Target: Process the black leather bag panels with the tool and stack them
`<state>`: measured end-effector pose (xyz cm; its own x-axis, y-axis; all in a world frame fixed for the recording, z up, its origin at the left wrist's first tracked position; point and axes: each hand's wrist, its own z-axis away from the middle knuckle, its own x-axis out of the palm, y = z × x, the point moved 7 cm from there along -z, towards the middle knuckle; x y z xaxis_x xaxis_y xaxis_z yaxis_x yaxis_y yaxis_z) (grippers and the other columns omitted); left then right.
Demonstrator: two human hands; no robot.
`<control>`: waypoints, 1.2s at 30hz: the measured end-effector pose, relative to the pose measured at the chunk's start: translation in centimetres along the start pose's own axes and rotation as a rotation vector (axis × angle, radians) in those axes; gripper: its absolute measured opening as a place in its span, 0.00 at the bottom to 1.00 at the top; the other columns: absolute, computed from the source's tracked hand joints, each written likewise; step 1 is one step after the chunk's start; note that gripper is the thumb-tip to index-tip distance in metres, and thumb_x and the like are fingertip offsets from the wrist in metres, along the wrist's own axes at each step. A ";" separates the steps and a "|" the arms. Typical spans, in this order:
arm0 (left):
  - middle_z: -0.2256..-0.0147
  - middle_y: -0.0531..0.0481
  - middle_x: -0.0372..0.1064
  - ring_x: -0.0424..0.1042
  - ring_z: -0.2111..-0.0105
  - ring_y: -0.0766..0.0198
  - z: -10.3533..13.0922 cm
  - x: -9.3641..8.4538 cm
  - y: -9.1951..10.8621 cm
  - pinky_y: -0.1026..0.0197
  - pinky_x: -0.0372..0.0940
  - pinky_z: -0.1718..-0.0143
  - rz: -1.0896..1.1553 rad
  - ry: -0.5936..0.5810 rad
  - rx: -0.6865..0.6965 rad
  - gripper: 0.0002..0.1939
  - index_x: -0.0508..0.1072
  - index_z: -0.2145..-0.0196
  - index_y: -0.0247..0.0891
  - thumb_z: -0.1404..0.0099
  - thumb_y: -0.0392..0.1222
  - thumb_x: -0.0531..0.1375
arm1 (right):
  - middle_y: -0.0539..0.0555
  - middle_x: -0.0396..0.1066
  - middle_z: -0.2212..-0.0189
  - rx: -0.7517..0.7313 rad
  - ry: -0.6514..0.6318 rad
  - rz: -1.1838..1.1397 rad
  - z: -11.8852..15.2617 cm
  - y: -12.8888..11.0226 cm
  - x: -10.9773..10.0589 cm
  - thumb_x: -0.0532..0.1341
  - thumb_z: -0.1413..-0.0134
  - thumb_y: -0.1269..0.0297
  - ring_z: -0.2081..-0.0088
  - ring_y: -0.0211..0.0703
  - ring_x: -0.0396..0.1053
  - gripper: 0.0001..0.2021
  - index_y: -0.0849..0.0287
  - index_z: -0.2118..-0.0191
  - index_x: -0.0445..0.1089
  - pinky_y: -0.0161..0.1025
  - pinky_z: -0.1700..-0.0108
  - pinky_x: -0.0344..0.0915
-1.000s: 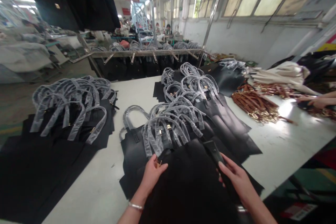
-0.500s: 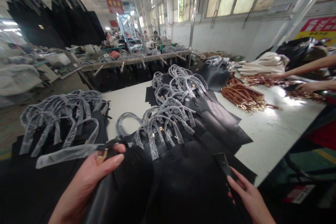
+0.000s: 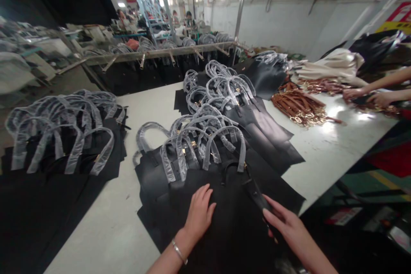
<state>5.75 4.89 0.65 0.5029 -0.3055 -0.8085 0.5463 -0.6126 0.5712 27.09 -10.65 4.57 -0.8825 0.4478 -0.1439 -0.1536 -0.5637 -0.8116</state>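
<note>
My left hand lies with fingers loosely stretched on the top black bag panel of the middle pile. A silver bracelet circles its wrist. In my right hand is a black leather strap, pinched between thumb and fingers above the same pile. The strap's upper end is near a gold ring by a plastic-wrapped handle. Several clear-wrapped handles stand up behind my hands. Part of the strap below my right fingers is hard to make out.
Another pile of black bags with wrapped handles lies at the left of the white table. Brown straps with gold buckles lie at the right. Another person's hands work at the far right. A metal rack stands behind.
My left hand has let go of the black piece with the gold fitting and moved right onto the pile. My right hand still holds the strap, slightly further left. The camera view has shifted.
</note>
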 end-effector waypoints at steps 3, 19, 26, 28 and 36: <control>0.38 0.41 0.55 0.54 0.38 0.53 1.8 1.3 -0.1 0.44 0.58 0.41 -0.161 0.011 0.109 0.22 0.61 0.42 0.38 0.33 0.36 0.52 | 0.47 0.68 0.75 0.074 -0.079 0.062 -0.9 1.9 1.3 0.61 0.50 0.49 0.81 0.36 0.66 0.36 0.61 0.38 0.57 0.33 0.83 0.60; 0.38 0.42 0.56 0.54 0.38 0.55 1.4 1.6 0.8 0.44 0.55 0.39 -0.326 -0.023 0.162 0.22 0.61 0.41 0.35 0.33 0.34 0.50 | 0.48 0.69 0.76 0.215 -0.115 -0.010 -1.3 2.7 0.9 0.62 0.48 0.51 0.84 0.33 0.65 0.32 0.60 0.40 0.61 0.29 0.85 0.58; 0.39 0.41 0.56 0.54 0.38 0.55 1.4 1.8 0.7 0.44 0.54 0.39 -0.332 -0.012 0.176 0.24 0.61 0.41 0.34 0.34 0.32 0.50 | 0.49 0.70 0.75 0.028 0.006 -0.053 -3.5 -1.1 3.3 0.65 0.54 0.50 0.80 0.38 0.67 0.37 0.63 0.40 0.61 0.33 0.81 0.62; 0.38 0.41 0.56 0.54 0.38 0.55 1.4 1.6 0.8 0.44 0.54 0.39 -0.335 -0.006 0.171 0.24 0.60 0.41 0.34 0.34 0.33 0.50 | 0.49 0.71 0.74 -0.047 0.084 -0.055 -3.1 -2.4 3.0 0.64 0.54 0.48 0.78 0.38 0.68 0.38 0.63 0.39 0.60 0.35 0.78 0.64; 0.40 0.40 0.57 0.56 0.39 0.51 2.4 1.3 0.1 0.43 0.59 0.41 -0.246 0.104 0.104 0.21 0.64 0.43 0.36 0.34 0.36 0.52 | 0.49 0.70 0.75 0.060 -0.099 0.094 -1.8 -1.9 4.2 0.62 0.51 0.49 0.81 0.36 0.66 0.36 0.61 0.39 0.60 0.33 0.82 0.62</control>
<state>4.83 2.69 -0.68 0.4328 -0.0658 -0.8991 0.5911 -0.7323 0.3381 24.44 -6.43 4.47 -0.9333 0.3221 -0.1588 -0.0919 -0.6416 -0.7615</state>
